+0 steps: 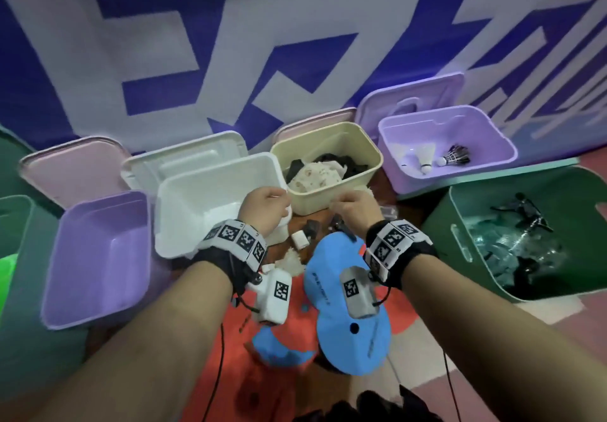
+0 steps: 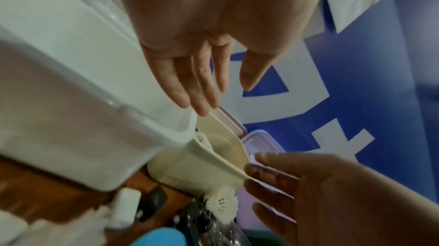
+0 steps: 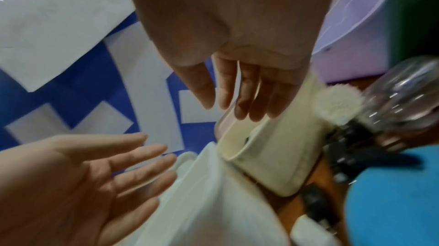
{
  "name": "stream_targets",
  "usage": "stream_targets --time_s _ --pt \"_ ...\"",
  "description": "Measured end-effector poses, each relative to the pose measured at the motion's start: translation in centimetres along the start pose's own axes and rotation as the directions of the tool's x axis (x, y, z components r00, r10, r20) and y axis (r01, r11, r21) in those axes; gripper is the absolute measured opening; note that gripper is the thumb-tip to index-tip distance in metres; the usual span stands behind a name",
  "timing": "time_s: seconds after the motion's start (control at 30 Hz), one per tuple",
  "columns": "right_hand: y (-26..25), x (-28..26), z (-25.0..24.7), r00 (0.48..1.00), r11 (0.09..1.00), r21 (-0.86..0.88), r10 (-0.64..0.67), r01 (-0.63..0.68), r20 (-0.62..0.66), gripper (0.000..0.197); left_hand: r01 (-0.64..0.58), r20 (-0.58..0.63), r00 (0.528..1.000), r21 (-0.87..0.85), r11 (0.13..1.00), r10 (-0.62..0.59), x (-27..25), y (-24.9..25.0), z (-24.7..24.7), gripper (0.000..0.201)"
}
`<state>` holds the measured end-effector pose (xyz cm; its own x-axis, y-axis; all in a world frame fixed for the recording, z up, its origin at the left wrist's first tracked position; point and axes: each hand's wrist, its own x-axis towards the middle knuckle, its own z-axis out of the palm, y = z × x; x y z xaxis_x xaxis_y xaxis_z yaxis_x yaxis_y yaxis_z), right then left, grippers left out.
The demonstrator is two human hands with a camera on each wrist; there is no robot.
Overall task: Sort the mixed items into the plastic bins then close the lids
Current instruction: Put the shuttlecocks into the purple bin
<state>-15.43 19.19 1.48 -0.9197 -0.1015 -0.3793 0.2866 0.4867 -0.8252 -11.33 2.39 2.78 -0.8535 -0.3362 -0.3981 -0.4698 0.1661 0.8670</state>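
Note:
Both my hands hover in front of the cream bin, which holds dark and pale cloths. My left hand is beside the white bin; its fingers are straight and hold nothing. My right hand is at the cream bin's front rim, fingers also straight and empty. On the floor below lie small white blocks, a black piece, a white shuttlecock, a clear bottle and blue flat pieces.
An empty purple bin stands at the left. A second purple bin at the back right holds shuttlecocks. A green bin on the right holds clear bottles and black clips. Open lids lean against the blue-and-white wall behind.

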Motion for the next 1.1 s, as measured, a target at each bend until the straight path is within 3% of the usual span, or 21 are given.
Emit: stream_targets --time_s 0.07,0.17,0.27,0.4,0.57,0.8,0.97,1.1 --pt "2.5 1.9 -2.3 0.997 0.997 -0.035 0.062 -0.064 -0.035 0.013 0.062 0.026 0.998 -0.034 0.998 -0.061 0.5 -0.1 2.8 0.009" --pt "5.4 4.9 -3.9 0.983 0.982 -0.072 0.171 -0.175 -0.063 0.037 0.149 0.038 0.989 -0.1 0.984 -0.145 1.2 -0.4 6.4 0.013" --pt "8.4 8.4 -4.2 0.978 0.938 -0.277 0.197 -0.209 -0.071 0.047 0.198 0.018 0.98 -0.116 0.973 -0.197 1.8 -0.9 8.7 0.011" --pt "8.5 8.9 -4.7 0.974 0.867 -0.444 0.206 -0.226 -0.094 0.051 0.25 -0.041 0.965 -0.135 0.959 -0.258 1.9 -1.7 9.7 0.013" --pt "9.7 10.3 -4.3 0.975 0.796 -0.568 0.213 -0.21 -0.063 0.051 0.331 -0.071 0.934 -0.199 0.922 -0.35 1.6 -2.9 9.1 0.019" --pt "10.0 10.8 -4.0 0.985 0.652 -0.746 0.17 -0.136 -0.031 0.057 0.356 -0.043 0.925 -0.243 0.902 -0.377 1.5 -4.3 8.7 0.034" --pt "10.3 10.2 -4.5 0.984 0.609 -0.788 0.179 -0.093 0.023 0.05 0.387 -0.034 0.912 -0.256 0.886 -0.409 1.4 -5.0 9.3 0.035" --pt "9.9 9.6 -5.3 0.988 0.634 -0.771 0.145 -0.051 0.054 0.049 0.392 -0.021 0.913 -0.226 0.892 -0.407 1.3 -5.3 9.4 0.036"
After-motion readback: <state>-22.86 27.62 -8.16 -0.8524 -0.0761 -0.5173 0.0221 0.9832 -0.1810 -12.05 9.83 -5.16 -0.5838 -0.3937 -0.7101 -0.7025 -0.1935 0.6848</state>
